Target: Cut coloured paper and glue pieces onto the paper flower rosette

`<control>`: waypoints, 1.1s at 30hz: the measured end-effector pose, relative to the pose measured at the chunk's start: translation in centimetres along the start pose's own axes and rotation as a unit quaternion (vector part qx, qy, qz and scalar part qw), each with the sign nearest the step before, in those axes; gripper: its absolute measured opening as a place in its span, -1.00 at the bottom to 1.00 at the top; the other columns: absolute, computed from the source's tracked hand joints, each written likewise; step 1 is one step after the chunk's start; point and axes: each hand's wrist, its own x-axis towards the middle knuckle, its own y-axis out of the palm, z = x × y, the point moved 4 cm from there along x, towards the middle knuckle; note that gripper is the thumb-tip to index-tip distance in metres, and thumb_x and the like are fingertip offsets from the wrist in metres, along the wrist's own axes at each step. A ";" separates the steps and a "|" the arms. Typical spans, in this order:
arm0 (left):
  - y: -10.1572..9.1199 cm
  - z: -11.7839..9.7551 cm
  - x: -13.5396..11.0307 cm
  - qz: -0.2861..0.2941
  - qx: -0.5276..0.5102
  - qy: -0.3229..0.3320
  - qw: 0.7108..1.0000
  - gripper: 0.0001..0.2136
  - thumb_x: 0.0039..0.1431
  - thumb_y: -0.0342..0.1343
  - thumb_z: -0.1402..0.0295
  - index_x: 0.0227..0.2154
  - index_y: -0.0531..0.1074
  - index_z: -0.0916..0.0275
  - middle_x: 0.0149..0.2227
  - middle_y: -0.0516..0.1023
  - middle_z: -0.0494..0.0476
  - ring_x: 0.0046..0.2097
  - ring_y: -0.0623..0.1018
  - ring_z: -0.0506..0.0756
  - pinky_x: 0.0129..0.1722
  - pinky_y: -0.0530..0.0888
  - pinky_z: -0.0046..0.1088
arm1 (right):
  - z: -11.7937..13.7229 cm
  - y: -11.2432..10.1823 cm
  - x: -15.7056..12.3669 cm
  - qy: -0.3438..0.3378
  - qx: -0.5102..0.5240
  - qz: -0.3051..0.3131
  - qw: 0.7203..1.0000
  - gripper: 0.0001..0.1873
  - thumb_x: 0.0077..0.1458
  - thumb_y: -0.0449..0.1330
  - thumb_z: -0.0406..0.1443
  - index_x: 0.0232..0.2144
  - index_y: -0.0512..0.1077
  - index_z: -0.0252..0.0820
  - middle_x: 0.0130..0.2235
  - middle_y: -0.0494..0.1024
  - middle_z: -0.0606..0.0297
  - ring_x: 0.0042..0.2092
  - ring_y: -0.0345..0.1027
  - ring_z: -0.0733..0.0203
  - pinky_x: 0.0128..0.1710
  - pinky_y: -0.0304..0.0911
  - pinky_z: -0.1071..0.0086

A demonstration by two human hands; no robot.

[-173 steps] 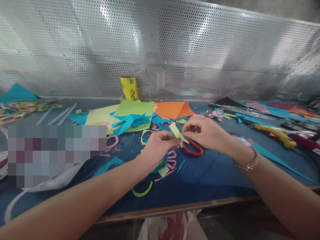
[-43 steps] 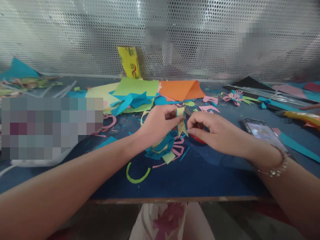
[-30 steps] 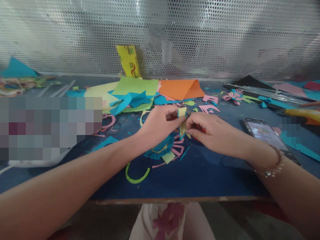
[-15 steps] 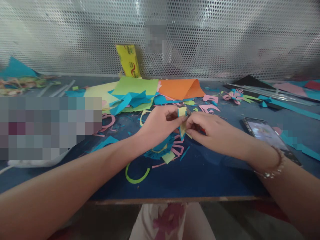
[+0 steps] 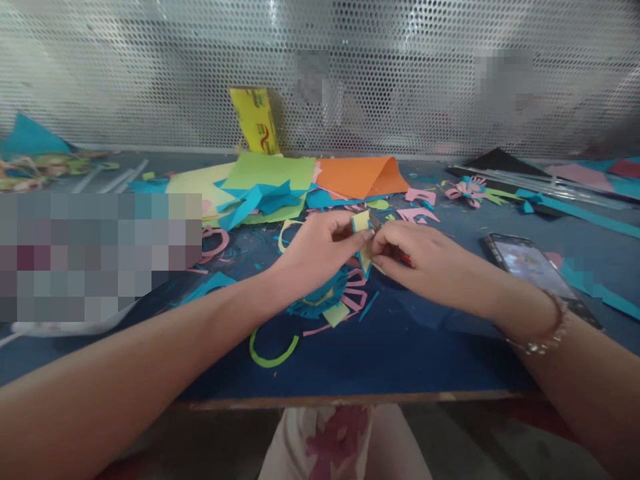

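My left hand pinches a small folded strip of yellow paper with blue edges between thumb and fingers, held upright above the table. Close against its right side, my right hand is closed around what look like small scissors; a bit of red handle shows, and the rest is mostly covered by the fingers. Below the left hand lies a fringed blue paper disc, partly covered. Pink paper loops and a pale green paper square lie beside it.
A curled green strip lies near the front edge. Behind are green and orange sheets and a yellow packet against the perforated metal wall. A phone lies at right, near my forearm. Paper scraps are scattered around.
The yellow strip has tilted slightly and shifted a little left in my left hand. Both hands keep nearly the same place and grip.
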 end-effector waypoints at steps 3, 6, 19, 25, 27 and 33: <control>0.0 0.0 0.0 -0.004 -0.005 -0.007 1.000 -0.84 0.02 0.00 0.29 -0.49 0.35 0.29 -0.50 0.44 0.02 -0.41 0.46 -0.03 -0.47 0.43 -0.52 | -0.1 0.0 0.0 -0.001 0.002 -0.002 1.000 -0.90 0.02 -0.03 -0.32 -0.43 0.26 -0.19 -0.40 0.35 0.29 -0.38 0.17 0.31 -0.38 0.04 0.41; 0.0 0.1 0.0 -0.003 -0.024 -0.012 1.000 -0.85 0.02 0.01 0.31 -0.47 0.35 0.30 -0.50 0.44 0.03 -0.39 0.47 -0.01 -0.44 0.43 -0.51 | -0.1 0.0 0.0 -0.004 -0.002 -0.006 1.000 -0.91 0.02 -0.03 -0.33 -0.43 0.26 -0.20 -0.40 0.35 0.29 -0.37 0.17 0.31 -0.37 0.04 0.41; 0.7 -0.1 0.1 0.068 -0.164 0.042 0.983 -0.66 -0.20 0.11 0.56 -0.25 0.35 0.27 -0.28 0.48 0.09 -0.21 0.47 0.04 -0.18 0.38 -0.38 | -0.4 -0.3 0.1 -0.016 -0.032 -0.066 0.997 -0.90 0.04 -0.04 -0.36 -0.45 0.26 -0.22 -0.40 0.34 0.27 -0.35 0.16 0.29 -0.33 0.05 0.39; 0.8 0.0 -0.1 0.046 -0.162 0.031 0.985 -0.65 -0.23 0.12 0.58 -0.26 0.34 0.26 -0.30 0.47 0.09 -0.21 0.46 0.06 -0.23 0.40 -0.39 | -0.5 -0.3 0.1 -0.015 -0.026 -0.068 0.997 -0.92 0.03 -0.03 -0.38 -0.45 0.26 -0.22 -0.40 0.33 0.28 -0.34 0.16 0.30 -0.32 0.05 0.40; 0.8 0.1 -0.1 0.043 -0.164 0.029 0.985 -0.64 -0.24 0.12 0.59 -0.28 0.34 0.26 -0.30 0.46 0.09 -0.21 0.46 0.07 -0.24 0.41 -0.40 | -0.4 -0.3 0.1 -0.015 -0.024 -0.072 0.997 -0.92 0.02 -0.03 -0.38 -0.45 0.25 -0.22 -0.40 0.33 0.29 -0.34 0.16 0.30 -0.32 0.05 0.40; 0.9 0.1 0.0 0.045 -0.168 0.025 0.984 -0.64 -0.25 0.12 0.61 -0.28 0.35 0.26 -0.32 0.46 0.10 -0.22 0.46 0.06 -0.24 0.40 -0.42 | -0.4 -0.3 0.0 -0.015 -0.016 -0.071 0.997 -0.92 0.02 -0.03 -0.38 -0.45 0.26 -0.22 -0.41 0.33 0.29 -0.35 0.16 0.31 -0.34 0.04 0.41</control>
